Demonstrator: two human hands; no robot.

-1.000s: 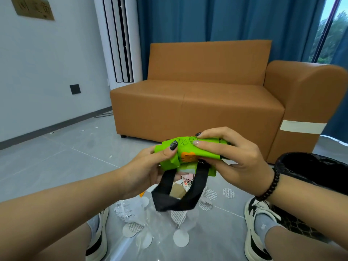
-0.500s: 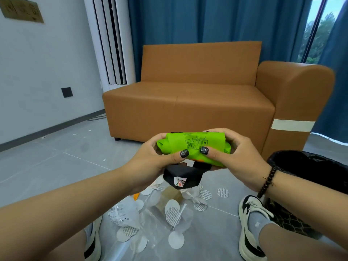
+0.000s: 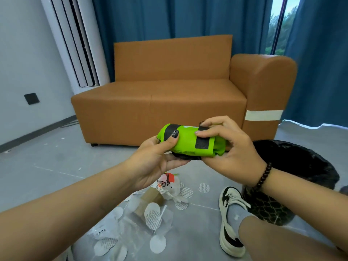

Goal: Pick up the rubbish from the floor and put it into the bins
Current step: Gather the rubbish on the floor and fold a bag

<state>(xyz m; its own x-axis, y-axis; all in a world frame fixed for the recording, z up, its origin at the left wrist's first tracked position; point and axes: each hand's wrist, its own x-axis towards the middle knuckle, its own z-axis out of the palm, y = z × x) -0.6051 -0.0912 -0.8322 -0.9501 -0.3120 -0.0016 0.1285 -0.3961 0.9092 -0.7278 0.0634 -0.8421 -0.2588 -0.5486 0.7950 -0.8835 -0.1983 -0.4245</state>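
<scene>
Head view: both hands hold a rolled-up green bag (image 3: 190, 141) in the air, in front of an orange sofa (image 3: 169, 95). The left hand (image 3: 156, 162) grasps the roll's left end, thumb laid across a black strap on top and fingers curled beneath. The right hand (image 3: 229, 147) grasps the right end, one fingertip pressing the second black strap onto the green fabric. The roll lies roughly level, above the litter on the grey floor (image 3: 47, 166). Below it lie white paper discs (image 3: 152, 215), clear plastic wrappers (image 3: 105, 234), a brown cardboard piece (image 3: 150, 197) and a crumpled printed wrapper (image 3: 166, 183). A black-lined mesh bin (image 3: 293, 178) stands just right of the hands, beside a black-and-white shoe (image 3: 229, 221).
</scene>
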